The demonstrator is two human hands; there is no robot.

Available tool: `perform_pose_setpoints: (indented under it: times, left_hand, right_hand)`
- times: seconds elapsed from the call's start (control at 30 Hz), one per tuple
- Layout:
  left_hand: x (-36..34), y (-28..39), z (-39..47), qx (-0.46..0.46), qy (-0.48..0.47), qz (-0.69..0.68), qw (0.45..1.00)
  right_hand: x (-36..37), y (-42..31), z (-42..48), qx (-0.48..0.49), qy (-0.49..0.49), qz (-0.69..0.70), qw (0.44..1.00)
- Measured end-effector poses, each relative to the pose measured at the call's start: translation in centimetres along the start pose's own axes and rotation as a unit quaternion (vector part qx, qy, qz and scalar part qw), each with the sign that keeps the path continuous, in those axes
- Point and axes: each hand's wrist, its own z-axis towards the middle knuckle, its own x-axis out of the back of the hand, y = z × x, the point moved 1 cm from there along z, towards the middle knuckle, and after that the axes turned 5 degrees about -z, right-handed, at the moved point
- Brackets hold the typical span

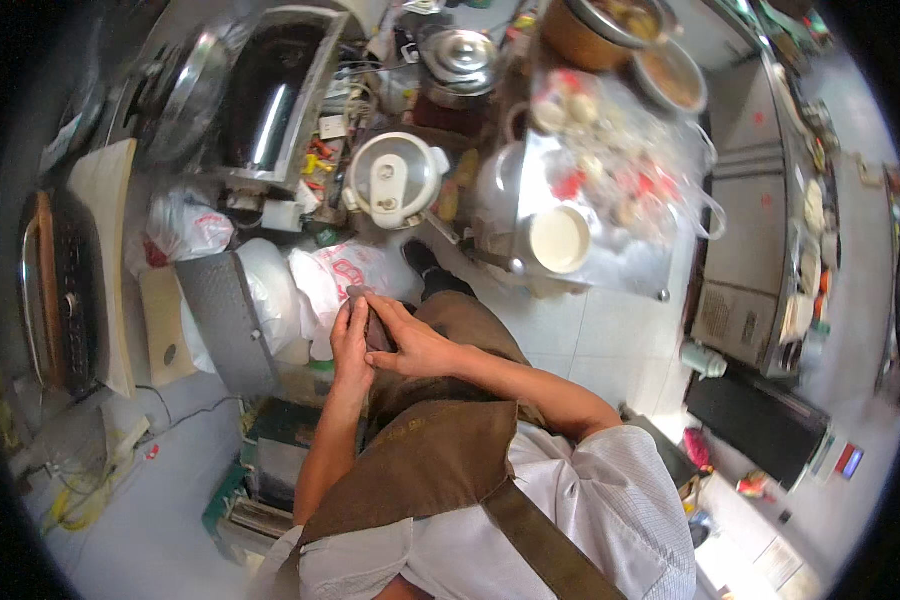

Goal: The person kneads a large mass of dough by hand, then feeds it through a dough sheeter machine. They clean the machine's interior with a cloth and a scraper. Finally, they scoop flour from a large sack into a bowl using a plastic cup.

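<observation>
In front of my brown apron [435,450], both hands meet around a small dark grey-brown item [377,330]; its kind cannot be told. My left hand [351,341] is upright along its left side, the fingers closed on it. From the right, my right hand [416,341] lays its fingertips over its upper end, with the thumb near the left palm. Just beyond the fingers are white plastic bags with red print [352,266].
A lidded pot [394,180] stands ahead of my foot. To the right, a metal table [645,262] bears a cream-coloured cup [560,240], plastic bags and bowls. A grey panel [225,322] leans at the left, near a dark sink-like basin [277,97]. Cables [187,412] lie on the floor.
</observation>
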Motion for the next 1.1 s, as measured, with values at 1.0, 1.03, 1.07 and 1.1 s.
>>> perform_pose_setpoints:
  times: [1.0, 1.03, 1.07, 1.1]
  left_hand:
    - [-17.5, -25.8, -0.9, 0.114, -0.340, 0.553, 0.752]
    - [-17.9, -25.7, -0.6, 0.108, -0.348, 0.537, 0.760]
    - [-18.2, -25.4, -0.2, 0.133, -0.346, 0.532, 0.762]
    - [-18.1, -24.6, -0.5, 0.162, -0.338, 0.528, 0.762]
  right_hand:
    - [11.3, 19.7, -41.2, -0.285, 0.506, 0.253, 0.774]
    - [11.4, 20.6, -41.8, -0.284, 0.547, 0.231, 0.753]
    - [11.3, 21.2, -43.2, -0.336, 0.557, 0.215, 0.728]
    - [11.1, 20.7, -43.6, -0.327, 0.573, 0.223, 0.718]
